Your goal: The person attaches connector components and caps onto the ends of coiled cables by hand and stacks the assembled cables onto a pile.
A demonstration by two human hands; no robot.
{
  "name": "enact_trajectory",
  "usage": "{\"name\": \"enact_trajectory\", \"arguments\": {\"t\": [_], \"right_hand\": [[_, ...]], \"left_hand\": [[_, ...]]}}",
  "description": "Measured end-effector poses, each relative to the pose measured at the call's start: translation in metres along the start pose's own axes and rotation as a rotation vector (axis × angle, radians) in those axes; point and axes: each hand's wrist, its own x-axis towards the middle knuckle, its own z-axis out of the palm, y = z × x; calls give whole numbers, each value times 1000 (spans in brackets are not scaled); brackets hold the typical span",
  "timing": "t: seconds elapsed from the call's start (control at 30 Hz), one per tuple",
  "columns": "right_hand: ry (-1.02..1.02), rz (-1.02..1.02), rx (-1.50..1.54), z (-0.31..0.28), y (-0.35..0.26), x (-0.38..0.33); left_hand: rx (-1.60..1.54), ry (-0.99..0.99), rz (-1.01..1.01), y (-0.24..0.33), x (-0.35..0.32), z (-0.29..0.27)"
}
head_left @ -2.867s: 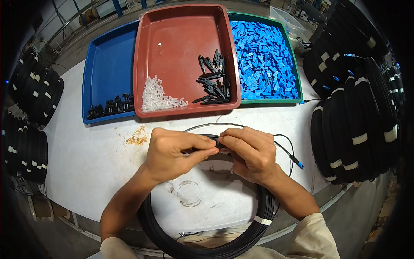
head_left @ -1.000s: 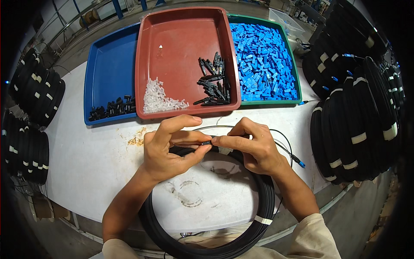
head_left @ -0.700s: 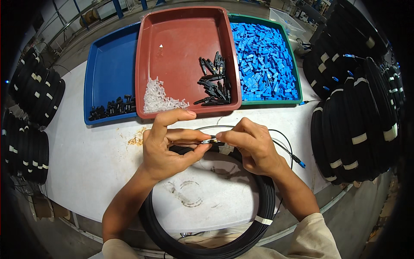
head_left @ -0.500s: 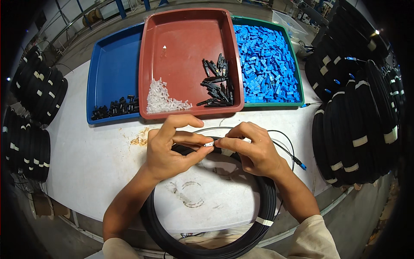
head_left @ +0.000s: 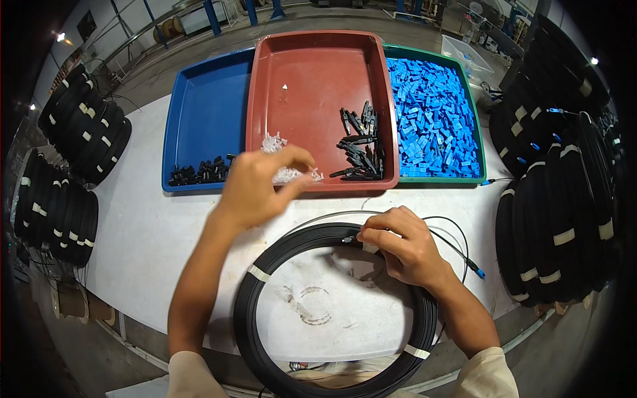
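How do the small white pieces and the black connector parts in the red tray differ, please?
Colour: the small white pieces are pale; the black connector parts are dark.
Shape: the white pieces are short and stubby, while the black parts are longer and slimmer.
Position: the white pieces lie toward the tray's left, partly hidden by the left hand; the black parts lie uncovered at the right.
Both are loose heaps in the red tray.

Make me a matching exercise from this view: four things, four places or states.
1. left hand
2. black cable coil
3. right hand
4. blue pieces

A. pinching a small connector
B. heaped in the green tray
C. at the white pieces in the red tray
D. bound with white bands

Pairs: 1-C, 2-D, 3-A, 4-B
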Motion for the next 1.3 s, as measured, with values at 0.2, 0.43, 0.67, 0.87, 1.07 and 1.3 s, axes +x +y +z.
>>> {"name": "enact_trajectory", "arguments": {"t": [0.2,0.43,0.67,0.87,1.07,1.3], "right_hand": [[-26,19,15,-3,-1,2],[-61,43,33,-5,-2,2],[-67,71,45,-4,0,2],[-79,104,57,-5,0,4],[-61,114,61,-3,-1,4],[-74,133,63,-4,-4,5]], "left_hand": [[153,-174,-6,-42,20,-4],[177,-424,0,-62,43,16],[536,-516,70,-66,46,9],[408,-322,175,-56,38,21],[466,-379,233,-66,38,36],[515,-443,253,-72,43,29]]}}
